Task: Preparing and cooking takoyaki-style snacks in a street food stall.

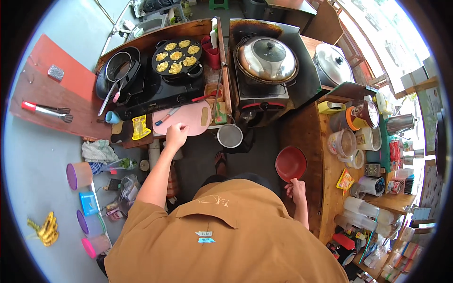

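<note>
My right hand (296, 191) grips the rim of a red bowl (290, 164) at my right side. The bowl is tilted and its inside shows nothing in it. My left hand (177, 137) is closed at the near edge of a pink cutting board (192, 123); whatever its fingers may hold is hidden. On the board lies a knife (167, 115) with a blue-tipped handle. Beyond, a black pan with round moulds (177, 57) sits on the stove (163, 92), its moulds filled with yellow, lumpy food.
A sieve (230, 136) hangs by the counter's end. A lidded steel pot (267, 61) stands on a second burner. Nested pans (118, 70) rest at the stove's left. Tubs (342, 143) line the wooden counter on the right. Bananas (47, 230) hang at the left wall.
</note>
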Demonstrator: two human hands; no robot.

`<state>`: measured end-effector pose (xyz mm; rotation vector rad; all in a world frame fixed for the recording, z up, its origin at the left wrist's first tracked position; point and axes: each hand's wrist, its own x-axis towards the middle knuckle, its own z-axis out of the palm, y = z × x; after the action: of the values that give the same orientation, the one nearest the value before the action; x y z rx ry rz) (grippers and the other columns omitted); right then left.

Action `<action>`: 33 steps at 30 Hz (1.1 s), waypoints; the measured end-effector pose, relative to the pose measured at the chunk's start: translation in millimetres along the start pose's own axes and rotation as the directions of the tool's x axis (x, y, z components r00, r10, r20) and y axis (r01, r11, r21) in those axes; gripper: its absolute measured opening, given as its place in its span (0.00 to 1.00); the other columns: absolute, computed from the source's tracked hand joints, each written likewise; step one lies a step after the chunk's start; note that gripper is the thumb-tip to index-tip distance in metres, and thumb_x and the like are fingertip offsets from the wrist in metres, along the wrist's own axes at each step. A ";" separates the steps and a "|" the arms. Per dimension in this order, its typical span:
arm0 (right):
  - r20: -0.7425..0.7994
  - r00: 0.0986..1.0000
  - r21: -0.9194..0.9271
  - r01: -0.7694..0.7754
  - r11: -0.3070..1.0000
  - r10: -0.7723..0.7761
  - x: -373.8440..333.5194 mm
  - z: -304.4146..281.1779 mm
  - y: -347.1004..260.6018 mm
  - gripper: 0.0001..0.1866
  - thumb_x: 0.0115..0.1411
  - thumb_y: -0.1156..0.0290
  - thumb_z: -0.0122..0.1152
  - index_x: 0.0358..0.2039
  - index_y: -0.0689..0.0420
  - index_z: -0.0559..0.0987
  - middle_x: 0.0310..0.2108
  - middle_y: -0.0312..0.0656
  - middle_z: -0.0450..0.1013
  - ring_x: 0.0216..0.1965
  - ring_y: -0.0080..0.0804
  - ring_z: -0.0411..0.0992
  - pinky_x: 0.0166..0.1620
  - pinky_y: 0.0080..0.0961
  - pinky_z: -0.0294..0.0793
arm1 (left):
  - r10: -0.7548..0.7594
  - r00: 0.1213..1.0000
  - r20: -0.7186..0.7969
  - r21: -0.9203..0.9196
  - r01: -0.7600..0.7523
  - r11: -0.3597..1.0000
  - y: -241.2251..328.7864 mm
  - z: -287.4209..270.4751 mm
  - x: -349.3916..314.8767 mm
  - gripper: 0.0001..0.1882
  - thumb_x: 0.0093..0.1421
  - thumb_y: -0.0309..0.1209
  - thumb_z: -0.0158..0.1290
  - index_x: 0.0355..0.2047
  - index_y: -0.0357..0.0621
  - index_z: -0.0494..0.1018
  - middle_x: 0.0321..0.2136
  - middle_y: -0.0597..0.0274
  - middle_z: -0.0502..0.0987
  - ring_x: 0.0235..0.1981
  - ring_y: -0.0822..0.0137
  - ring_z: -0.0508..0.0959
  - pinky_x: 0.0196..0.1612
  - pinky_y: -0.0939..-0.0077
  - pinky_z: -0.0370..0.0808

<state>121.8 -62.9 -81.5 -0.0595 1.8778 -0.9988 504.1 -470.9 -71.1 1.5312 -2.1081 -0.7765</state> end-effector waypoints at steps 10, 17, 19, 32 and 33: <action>0.084 0.994 -0.073 0.077 0.994 -0.071 38.6 94.7 -90.3 0.22 0.61 0.64 0.49 0.17 0.68 0.77 0.09 0.44 0.69 0.07 0.29 0.64 0.11 0.23 0.59 | 0.050 0.993 0.104 -0.046 -0.046 0.998 -33.7 -6.8 87.4 0.14 0.58 0.36 0.57 0.33 0.36 0.81 0.26 0.49 0.83 0.29 0.58 0.84 0.36 0.66 0.78; 0.082 0.995 -0.069 0.061 0.996 -0.055 41.6 96.6 -102.6 0.22 0.61 0.65 0.49 0.16 0.68 0.77 0.09 0.44 0.69 0.07 0.28 0.63 0.11 0.22 0.59 | -0.020 0.973 0.229 0.068 0.004 0.998 -50.6 4.3 63.4 0.12 0.57 0.36 0.57 0.33 0.41 0.82 0.30 0.47 0.83 0.35 0.48 0.83 0.41 0.58 0.79; 0.125 0.990 -0.079 0.077 0.994 -0.067 37.3 93.2 -104.9 0.23 0.61 0.64 0.50 0.16 0.68 0.77 0.09 0.45 0.69 0.07 0.29 0.63 0.11 0.23 0.57 | -0.063 0.972 0.226 0.158 0.027 0.987 -53.7 2.0 46.5 0.11 0.57 0.34 0.56 0.32 0.39 0.82 0.30 0.47 0.83 0.33 0.51 0.84 0.40 0.59 0.79; 0.195 0.927 -0.196 0.356 0.914 -0.319 14.5 20.6 -221.4 0.22 0.62 0.67 0.53 0.13 0.65 0.77 0.10 0.44 0.71 0.07 0.24 0.63 0.11 0.19 0.57 | -0.516 0.851 -0.098 0.277 0.522 0.807 -90.0 -68.5 -113.3 0.11 0.56 0.38 0.57 0.32 0.46 0.83 0.31 0.48 0.82 0.38 0.45 0.82 0.43 0.53 0.78; 0.187 0.920 -0.179 0.376 0.909 -0.344 9.9 22.1 -231.2 0.22 0.62 0.67 0.53 0.12 0.65 0.76 0.10 0.44 0.71 0.06 0.24 0.63 0.11 0.19 0.57 | -0.562 0.810 -0.166 0.245 0.586 0.772 -101.0 -78.7 -118.6 0.11 0.55 0.37 0.57 0.32 0.46 0.83 0.31 0.47 0.83 0.38 0.45 0.82 0.43 0.53 0.78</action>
<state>50.1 -233.7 58.9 -0.6148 1.8619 -1.0015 662.0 -397.1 -78.9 2.3881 -1.7393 -0.5881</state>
